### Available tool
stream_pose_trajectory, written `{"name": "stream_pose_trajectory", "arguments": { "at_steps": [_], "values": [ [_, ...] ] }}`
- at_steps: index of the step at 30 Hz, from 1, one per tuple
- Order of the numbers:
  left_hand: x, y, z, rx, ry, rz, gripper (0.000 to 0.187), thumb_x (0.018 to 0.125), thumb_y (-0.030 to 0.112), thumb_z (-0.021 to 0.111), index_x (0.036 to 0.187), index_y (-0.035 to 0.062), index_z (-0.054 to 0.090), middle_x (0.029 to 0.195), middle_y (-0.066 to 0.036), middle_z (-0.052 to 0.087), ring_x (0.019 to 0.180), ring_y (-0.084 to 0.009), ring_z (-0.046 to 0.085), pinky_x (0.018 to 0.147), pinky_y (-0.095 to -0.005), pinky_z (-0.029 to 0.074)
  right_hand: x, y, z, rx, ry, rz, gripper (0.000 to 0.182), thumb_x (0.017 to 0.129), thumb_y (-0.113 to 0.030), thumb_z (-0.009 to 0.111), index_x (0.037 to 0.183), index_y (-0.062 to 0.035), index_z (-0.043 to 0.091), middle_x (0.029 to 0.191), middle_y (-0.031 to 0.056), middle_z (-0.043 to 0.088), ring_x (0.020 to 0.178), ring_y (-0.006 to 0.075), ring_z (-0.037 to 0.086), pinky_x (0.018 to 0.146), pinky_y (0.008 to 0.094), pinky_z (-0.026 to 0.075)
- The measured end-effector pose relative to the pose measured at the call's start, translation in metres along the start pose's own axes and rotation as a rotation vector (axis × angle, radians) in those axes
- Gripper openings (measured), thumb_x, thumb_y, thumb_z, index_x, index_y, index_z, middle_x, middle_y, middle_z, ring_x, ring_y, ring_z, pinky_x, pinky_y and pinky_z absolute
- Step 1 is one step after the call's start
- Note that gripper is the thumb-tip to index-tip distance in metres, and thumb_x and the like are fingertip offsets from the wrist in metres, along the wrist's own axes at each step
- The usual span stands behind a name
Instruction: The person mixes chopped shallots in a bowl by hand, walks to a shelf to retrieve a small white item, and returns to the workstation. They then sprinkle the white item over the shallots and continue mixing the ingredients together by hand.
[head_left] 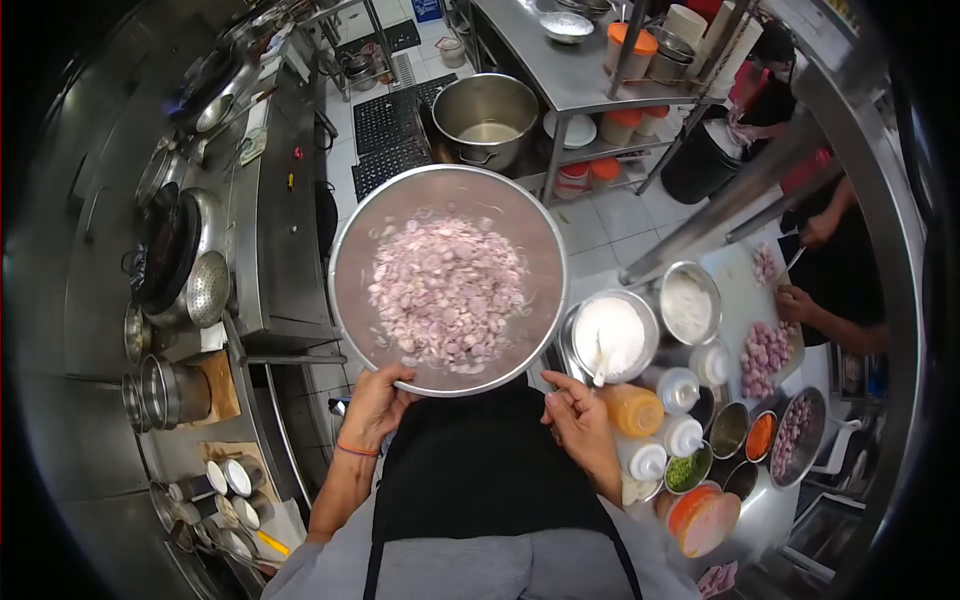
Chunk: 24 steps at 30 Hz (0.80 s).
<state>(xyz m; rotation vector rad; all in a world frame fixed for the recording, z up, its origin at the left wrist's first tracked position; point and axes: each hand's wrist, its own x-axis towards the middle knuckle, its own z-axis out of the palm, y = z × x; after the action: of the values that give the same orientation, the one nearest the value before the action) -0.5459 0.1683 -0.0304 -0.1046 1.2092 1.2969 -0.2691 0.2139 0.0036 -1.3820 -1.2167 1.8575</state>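
left hand (pixel 375 405) gripping, right hand (pixel 580 420) free (fingers loose)

Kitchen count: bowls, bottles, pots, hands

One big bowl (pixel 350 300) of sliced shallots; two metal bowls of white powder at right, one (pixel 612 335) nearer, one (pixel 690 303) farther. Three white-capped squeeze bottles (pixel 682 388) near right. One large stockpot (pixel 488 120) far on the floor. Two own hands, left (pixel 375 405) and right (pixel 580 425); two hands of a co-worker (pixel 797 303) at far right.
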Motion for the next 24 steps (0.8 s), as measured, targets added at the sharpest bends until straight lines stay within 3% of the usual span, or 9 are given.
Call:
{"name": "stream_pose_trajectory", "arguments": {
  "at_steps": [4, 7, 8, 12, 15, 19, 23, 24],
  "values": [
    [0.054, 0.016, 0.01, 0.033, -0.036, -0.06, 0.041, 0.078, -0.006, 0.05, 0.118, -0.0089, 0.044, 0.103, -0.018, 0.059, 0.084, -0.0306, 0.064, 0.072, -0.0462, 0.058, 0.032, -0.012, 0.01, -0.039, 0.116, -0.005, 0.031, 0.093, -0.011, 0.058, 0.121, 0.0006, 0.057, 0.072, -0.0028, 0.054, 0.065, 0.003, 0.05, 0.06, 0.0173, 0.041],
    [0.122, 0.032, 0.012, 0.069, -0.081, -0.147, 0.034, 0.077, -0.007, 0.052, 0.111, -0.0112, 0.047, 0.09, -0.016, 0.059, 0.071, -0.0253, 0.063, 0.061, -0.0392, 0.056, 0.067, -0.017, 0.019, -0.076, 0.181, -0.025, 0.03, 0.093, -0.011, 0.058, 0.121, 0.0012, 0.057, 0.073, -0.0026, 0.055, 0.066, 0.0031, 0.05, 0.06, 0.0176, 0.041],
    [0.156, 0.033, -0.002, 0.08, -0.129, -0.226, 0.04, 0.077, -0.008, 0.05, 0.116, -0.0044, 0.048, 0.099, -0.015, 0.06, 0.079, -0.0284, 0.064, 0.069, -0.0448, 0.057, 0.083, -0.023, 0.025, -0.079, 0.211, -0.029, 0.03, 0.093, -0.012, 0.059, 0.12, 0.002, 0.057, 0.073, -0.0028, 0.054, 0.065, 0.003, 0.049, 0.061, 0.0176, 0.041],
    [0.172, 0.083, -0.003, 0.168, -0.189, -0.245, 0.04, 0.075, -0.007, 0.051, 0.116, -0.0035, 0.049, 0.097, -0.014, 0.06, 0.074, -0.0254, 0.063, 0.06, -0.0363, 0.055, 0.125, -0.044, 0.044, -0.165, 0.294, -0.044, 0.031, 0.092, -0.013, 0.059, 0.119, 0.0025, 0.057, 0.073, -0.0027, 0.054, 0.066, 0.0032, 0.05, 0.061, 0.0178, 0.042],
    [0.217, 0.097, 0.008, 0.347, -0.244, -0.209, 0.044, 0.077, -0.004, 0.052, 0.12, -0.0043, 0.047, 0.102, -0.015, 0.06, 0.08, -0.0253, 0.063, 0.062, -0.0355, 0.056, 0.154, -0.058, 0.054, -0.167, 0.334, -0.021, 0.031, 0.092, -0.014, 0.06, 0.119, 0.0023, 0.057, 0.073, -0.0031, 0.054, 0.066, 0.0033, 0.05, 0.061, 0.0176, 0.042],
    [0.277, 0.108, 0.035, 0.296, -0.372, -0.278, 0.054, 0.077, -0.005, 0.047, 0.13, -0.0053, 0.039, 0.12, -0.02, 0.053, 0.104, -0.0334, 0.058, 0.083, -0.0479, 0.053, 0.189, -0.069, 0.076, -0.335, 0.418, -0.038, 0.033, 0.092, -0.016, 0.06, 0.12, 0.0022, 0.057, 0.074, -0.0012, 0.057, 0.065, 0.0041, 0.051, 0.059, 0.0193, 0.043],
    [0.295, 0.122, 0.038, 0.289, -0.402, -0.322, 0.047, 0.078, -0.006, 0.047, 0.124, -0.0115, 0.04, 0.113, -0.024, 0.055, 0.096, -0.0378, 0.061, 0.078, -0.0502, 0.056, 0.206, -0.062, 0.092, -0.15, 0.499, -0.001, 0.031, 0.091, -0.017, 0.061, 0.116, 0.0009, 0.06, 0.074, 0.003, 0.06, 0.062, 0.0086, 0.053, 0.058, 0.025, 0.045],
    [0.309, 0.115, 0.041, 0.274, -0.411, -0.345, 0.047, 0.078, -0.006, 0.047, 0.124, -0.0115, 0.04, 0.113, -0.024, 0.055, 0.096, -0.0381, 0.061, 0.078, -0.0512, 0.056, 0.211, -0.055, 0.092, -0.245, 0.483, -0.015, 0.033, 0.091, -0.018, 0.061, 0.117, 0.0012, 0.059, 0.075, 0.0017, 0.059, 0.065, 0.0075, 0.052, 0.06, 0.0231, 0.045]
  ]
}}
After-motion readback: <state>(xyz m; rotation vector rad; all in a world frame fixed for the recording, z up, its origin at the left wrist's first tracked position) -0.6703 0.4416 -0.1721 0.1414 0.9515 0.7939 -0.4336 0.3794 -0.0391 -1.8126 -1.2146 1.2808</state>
